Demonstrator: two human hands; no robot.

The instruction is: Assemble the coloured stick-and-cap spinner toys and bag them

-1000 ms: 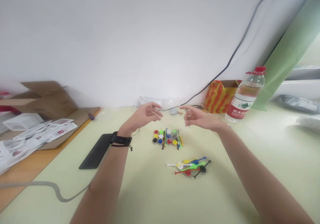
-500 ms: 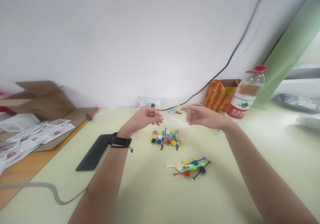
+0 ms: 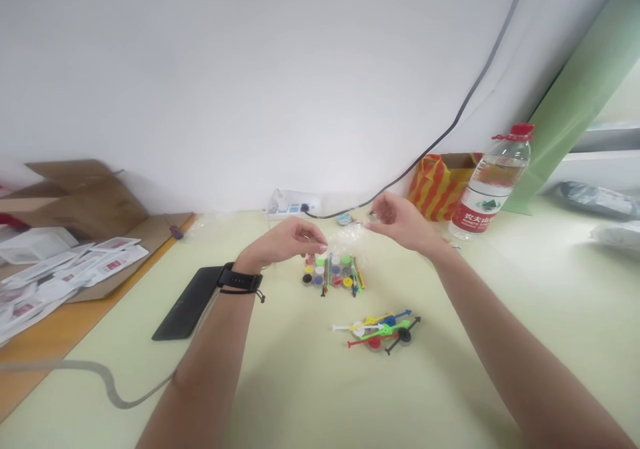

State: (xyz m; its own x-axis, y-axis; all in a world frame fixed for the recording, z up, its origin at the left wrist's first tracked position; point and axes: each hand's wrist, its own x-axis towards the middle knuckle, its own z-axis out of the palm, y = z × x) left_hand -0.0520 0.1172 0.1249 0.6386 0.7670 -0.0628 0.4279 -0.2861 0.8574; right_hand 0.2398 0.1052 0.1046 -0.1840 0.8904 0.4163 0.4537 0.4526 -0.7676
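My left hand (image 3: 287, 242) is above the table, thumb and fingers pinched together, just behind the grid of coloured discs. Whatever it may pinch is too small to make out. To the right, my right hand (image 3: 403, 223) is raised with curled fingers and the thumb close to the index finger; its contents cannot be made out. Crinkled clear plastic (image 3: 353, 237) shows between the hands. Coloured discs (image 3: 336, 280) lie in rows, with thin arrow-shaped pointers (image 3: 357, 275) across them. Nearer me is a loose pile of coloured arrow spinners (image 3: 385, 330) on round bases.
A black tablet-like slab (image 3: 187, 305) and a cable (image 3: 110, 389) lie left. White packets (image 3: 75, 275) and a cardboard box (image 3: 90, 192) are farther left. A power strip (image 3: 295, 205) sits by the wall. A water bottle (image 3: 487, 192) and striped bag (image 3: 433, 185) stand right.
My right hand has risen and turned, and its extended index finger has curled in towards the thumb. My left hand has lowered slightly, its fingertips now over the back of the disc rows.
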